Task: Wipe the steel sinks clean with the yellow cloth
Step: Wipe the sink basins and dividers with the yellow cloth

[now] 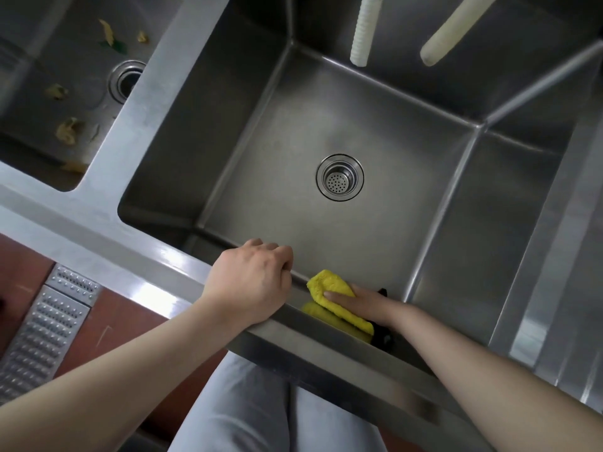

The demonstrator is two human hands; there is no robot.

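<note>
No writing or brand mark can be read anywhere on the steel. The large sink (pixel 326 132) fills the middle of the frame; its basin holds only a round perforated strainer (pixel 339 177) at the centre of the floor, and two pale ribbed hoses (pixel 363 31) hang down into it from the top edge. In the upper left, a second sink (pixel 39 102) holds several yellowish food scraps (pixel 68 130) and a green bit scattered round its open drain (pixel 128 80).

The left hand (pixel 251 282) is curled over the near rim of the large sink, grasping the edge, at lower centre. Just right of it, the right hand (pixel 362 305) lies with straight fingers pressed flat on the yellow cloth (pixel 332 298) against the sink's near inner wall, below the rim; the steel mirrors the cloth. Something black shows behind the right wrist, perhaps a strap, too hidden to tell. At lower left, a studded metal floor grate (pixel 45 324) crosses red floor.
</note>
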